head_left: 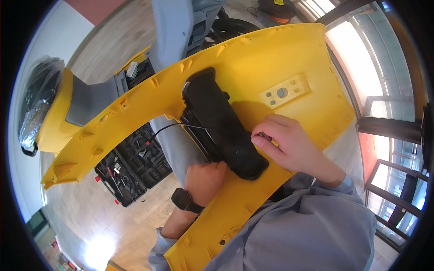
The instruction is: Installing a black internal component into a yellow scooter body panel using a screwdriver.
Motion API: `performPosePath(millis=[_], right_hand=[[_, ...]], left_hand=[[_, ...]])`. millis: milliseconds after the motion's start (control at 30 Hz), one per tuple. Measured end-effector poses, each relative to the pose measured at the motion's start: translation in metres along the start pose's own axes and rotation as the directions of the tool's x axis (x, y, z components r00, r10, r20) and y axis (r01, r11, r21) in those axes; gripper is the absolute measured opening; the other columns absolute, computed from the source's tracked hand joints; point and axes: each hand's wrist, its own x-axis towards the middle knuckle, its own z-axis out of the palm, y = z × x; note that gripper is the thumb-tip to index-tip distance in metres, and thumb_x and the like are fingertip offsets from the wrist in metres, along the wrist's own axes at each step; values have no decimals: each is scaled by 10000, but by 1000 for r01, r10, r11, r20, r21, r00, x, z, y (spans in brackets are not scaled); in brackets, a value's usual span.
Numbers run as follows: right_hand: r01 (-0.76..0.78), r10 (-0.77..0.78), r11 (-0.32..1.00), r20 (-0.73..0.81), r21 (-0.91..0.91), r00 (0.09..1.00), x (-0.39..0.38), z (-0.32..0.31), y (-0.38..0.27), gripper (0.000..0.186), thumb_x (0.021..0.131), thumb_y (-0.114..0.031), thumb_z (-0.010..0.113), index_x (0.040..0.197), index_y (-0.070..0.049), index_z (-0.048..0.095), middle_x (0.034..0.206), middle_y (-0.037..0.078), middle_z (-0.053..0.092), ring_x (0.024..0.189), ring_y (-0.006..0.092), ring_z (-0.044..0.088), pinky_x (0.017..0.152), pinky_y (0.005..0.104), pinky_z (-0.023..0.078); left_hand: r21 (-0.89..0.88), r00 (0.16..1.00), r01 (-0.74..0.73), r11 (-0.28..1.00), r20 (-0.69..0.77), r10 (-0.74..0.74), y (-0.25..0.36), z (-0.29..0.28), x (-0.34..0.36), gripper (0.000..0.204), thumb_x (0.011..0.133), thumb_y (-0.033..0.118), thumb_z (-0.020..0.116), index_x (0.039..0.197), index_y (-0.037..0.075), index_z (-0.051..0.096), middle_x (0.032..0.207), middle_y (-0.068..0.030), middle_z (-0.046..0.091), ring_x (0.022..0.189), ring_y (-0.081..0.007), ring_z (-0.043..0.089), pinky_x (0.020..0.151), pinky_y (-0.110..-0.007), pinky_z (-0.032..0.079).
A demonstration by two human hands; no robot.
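Note:
A large curved yellow plastic panel lies inner side up across my lap. On it sits a long black housing with rounded ends, set at a slant. A thin black cable runs over its left side. My right hand is at the housing's right edge, thumb and forefinger pinched on a small dark piece whose kind I cannot make out. At the housing's lower left edge, my left hand is closed with curled fingers. What its fingers grip is hidden. A black watch is on that wrist.
Below the panel, an open black tool case rests on the wooden floor. Behind stands a grey and yellow scooter, its seat end wrapped in clear plastic at left. A black and orange object lies at the back. Glass doors line the right.

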Motion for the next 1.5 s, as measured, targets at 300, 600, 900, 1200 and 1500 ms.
performPosePath(millis=[300, 600, 900, 1200, 1500], right_hand=[[-36, 36, 999, -26, 17, 999, 5, -8, 9, 126, 932, -152, 693, 924, -43, 630, 839, 111, 635, 766, 326, 641, 653, 396, 515], [5, -5, 1000, 8, -7, 1000, 27, -26, 16, 105, 917, -126, 694, 913, -48, 624, 829, 110, 631, 760, 329, 638, 657, 398, 508], [25, -27, 996, 15, 90, 1000, 38, -26, 40, 101, 924, -136, 684, 944, -54, 629, 847, 147, 648, 784, 367, 643, 669, 440, 507], [-7, 18, 997, -125, 82, 992, 34, -36, 49, 114, 938, -167, 657, 944, -56, 634, 860, 166, 659, 803, 400, 641, 686, 475, 499], [-67, 58, 998, -313, -20, 948, 25, -57, 25, 110, 929, -171, 653, 926, -61, 644, 848, 146, 660, 801, 367, 648, 691, 464, 513]], left_hand=[[269, 985, -146, 952, -47, 164, 4, 0, 3, 81, 780, 125, 636, 804, 112, 559, 651, -28, 578, 586, -200, 639, 514, -369, 518], [72, 995, -70, 995, 82, 64, -6, -7, 12, 83, 855, 187, 642, 864, 110, 614, 688, -60, 653, 642, -266, 678, 537, -408, 521], [222, 984, -66, 973, 174, 27, 2, 5, 37, 90, 889, 167, 581, 903, 87, 621, 723, -84, 673, 667, -286, 697, 547, -417, 542], [67, 975, -222, 973, 18, 221, -27, 23, 39, 169, 910, 287, 647, 891, 122, 623, 701, -62, 643, 625, -269, 671, 547, -414, 530], [-62, 948, -266, 962, 162, 273, -14, -7, 56, 173, 963, 276, 619, 916, 111, 593, 689, -71, 614, 666, -268, 666, 564, -395, 515]])
